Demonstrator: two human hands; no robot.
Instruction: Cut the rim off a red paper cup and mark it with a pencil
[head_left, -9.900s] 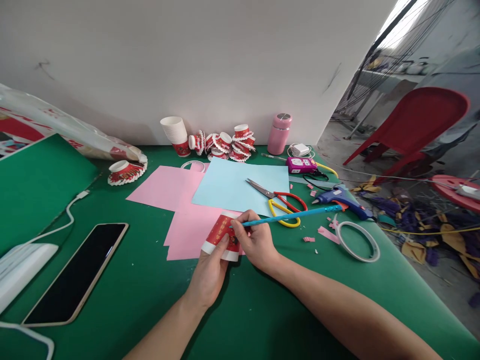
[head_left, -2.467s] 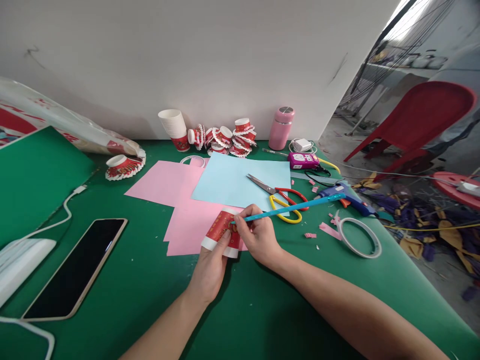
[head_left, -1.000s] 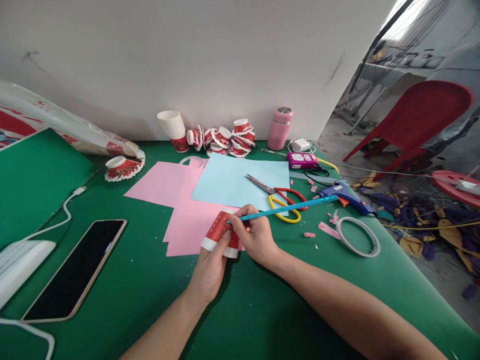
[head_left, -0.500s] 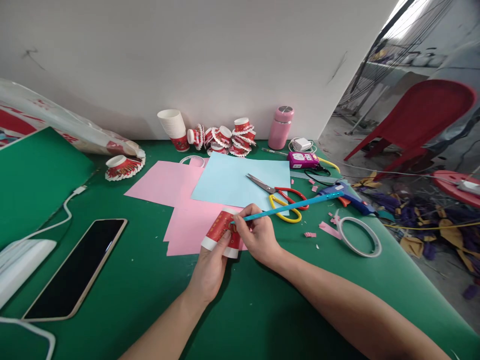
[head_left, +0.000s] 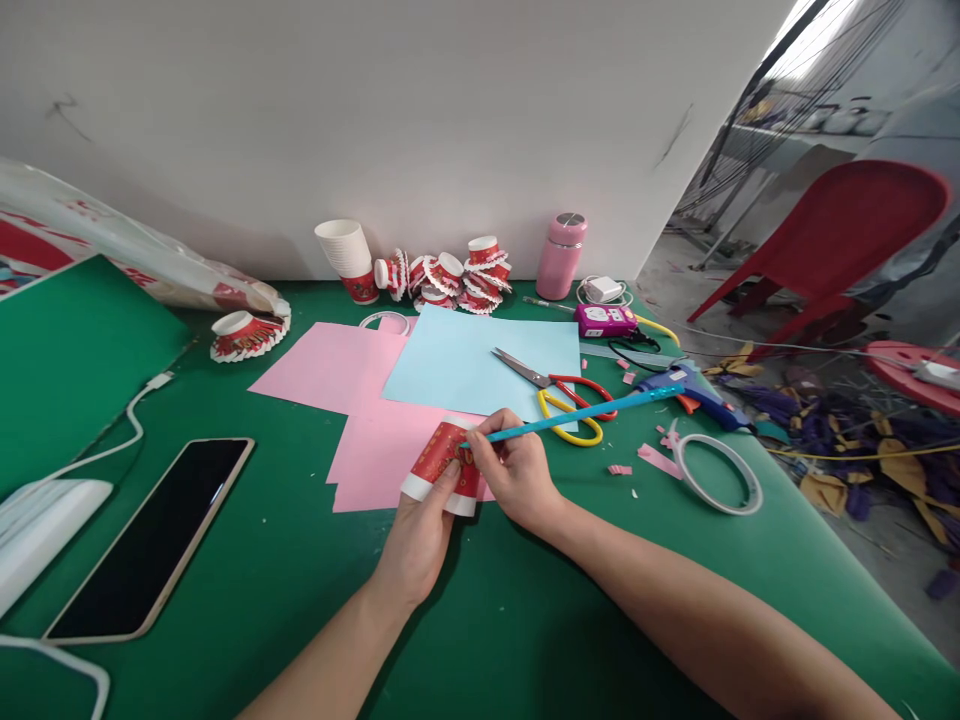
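Pen: our right hand pinched it, its tip at the red printed paper.
Paper: our left hand clamped it, thumb across its face, over the near edge of the pink sheets.
Scissors: they lay on the blue sheet, handles crossing its edge.
Right edge: the tape roll and glue gun sat near the counter's rim.
Open room: we had bare green between our forearms, and leftward up to the phone.
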